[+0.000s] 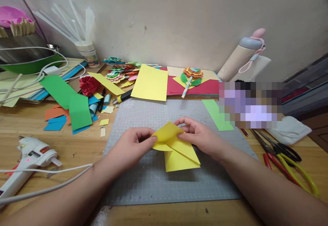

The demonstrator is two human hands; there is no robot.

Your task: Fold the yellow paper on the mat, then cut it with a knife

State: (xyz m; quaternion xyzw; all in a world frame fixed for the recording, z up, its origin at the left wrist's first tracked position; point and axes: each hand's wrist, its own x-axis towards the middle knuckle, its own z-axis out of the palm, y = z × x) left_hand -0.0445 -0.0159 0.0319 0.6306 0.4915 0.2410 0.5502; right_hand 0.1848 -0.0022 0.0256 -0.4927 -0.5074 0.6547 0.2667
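Observation:
A sheet of yellow paper (pixel 181 159), partly folded, is held a little above the grey cutting mat (pixel 138 188). Its upper part forms a point, and one flap lies slantwise across it. My left hand (pixel 137 145) pinches the left corner between thumb and fingers. On the other side my right hand (pixel 196 133) grips the upper right edge, thumb in front and fingers behind. A flat yellow sheet (pixel 150 84) lies at the mat's back edge. To the right is a light green paper strip (pixel 217 115).
On the left are a glue gun (pixel 33 157) with its white cord, green paper (pixel 79 111) and coloured scraps. A paper flower (pixel 192 77) lies at the back on red paper. Scissors (pixel 274 147) and pliers (pixel 289 171) lie right. A bottle (pixel 238 56) leans against the wall.

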